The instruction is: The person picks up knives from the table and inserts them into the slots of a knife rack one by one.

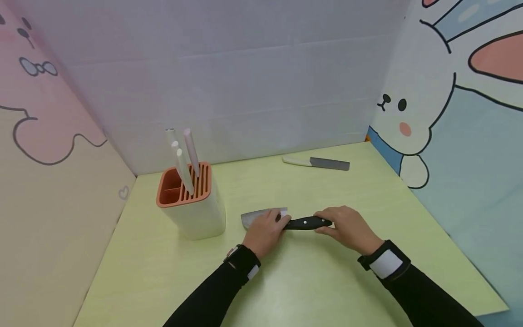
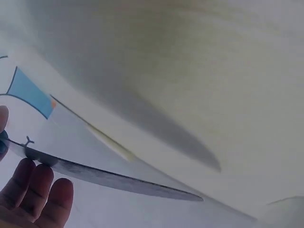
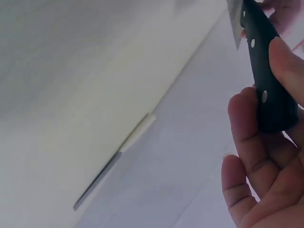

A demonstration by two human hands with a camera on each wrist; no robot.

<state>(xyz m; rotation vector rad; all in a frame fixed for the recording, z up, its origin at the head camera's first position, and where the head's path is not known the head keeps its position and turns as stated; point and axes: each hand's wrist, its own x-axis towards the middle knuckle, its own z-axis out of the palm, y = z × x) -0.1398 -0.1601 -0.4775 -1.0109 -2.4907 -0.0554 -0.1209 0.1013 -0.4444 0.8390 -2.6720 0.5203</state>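
A broad-bladed kitchen knife (image 1: pixel 307 223) with a black riveted handle is held sideways between both hands, blade to the left. My left hand (image 1: pixel 263 231) grips it where blade and handle meet, partly covering the blade. In the left wrist view, fingertips lie against the flat of the blade (image 2: pixel 109 178), and a shadow falls on the tabletop apart from it. At the other end, my right hand (image 1: pixel 347 229) pinches the butt of the handle between thumb and fingers. The right wrist view shows the black handle (image 3: pixel 267 76) with its rivets up close.
To the left stands a white knife block (image 1: pixel 200 222) with an orange slotted top, several pale handles rising from it. A second knife (image 1: pixel 330 164), pale-handled with a grey blade, lies near the back edge of the light table (image 1: pixel 163 281). Printed cloth walls surround the table's back and sides.
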